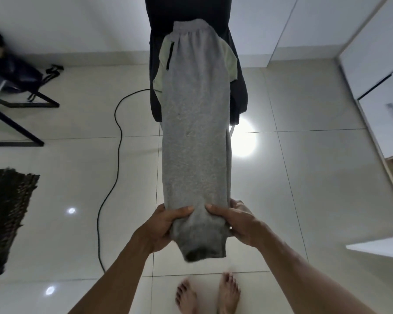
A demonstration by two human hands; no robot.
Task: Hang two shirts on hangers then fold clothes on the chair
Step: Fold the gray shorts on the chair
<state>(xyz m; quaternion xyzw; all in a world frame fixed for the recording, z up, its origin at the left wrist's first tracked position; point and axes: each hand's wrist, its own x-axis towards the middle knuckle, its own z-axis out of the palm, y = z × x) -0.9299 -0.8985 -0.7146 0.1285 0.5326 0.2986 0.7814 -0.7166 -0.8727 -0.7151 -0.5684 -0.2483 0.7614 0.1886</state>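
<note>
Folding underway: left hand and right hand clamp the cuffs of the grey fleece sweatpants, waistband on the dark chair seat's far edge, and next I'd carry cuffs to waistband.

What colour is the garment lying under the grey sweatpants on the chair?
Pale green garment, seen in the head view.

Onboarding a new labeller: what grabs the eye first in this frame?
The long grey sweatpants dominate the centre, waistband lying on the dark chair at top and legs stretched toward the camera. The left hand and right hand grip the cuff end at lower centre, above the person's bare feet. A black cable snakes across the glossy tiles to the left.
</note>
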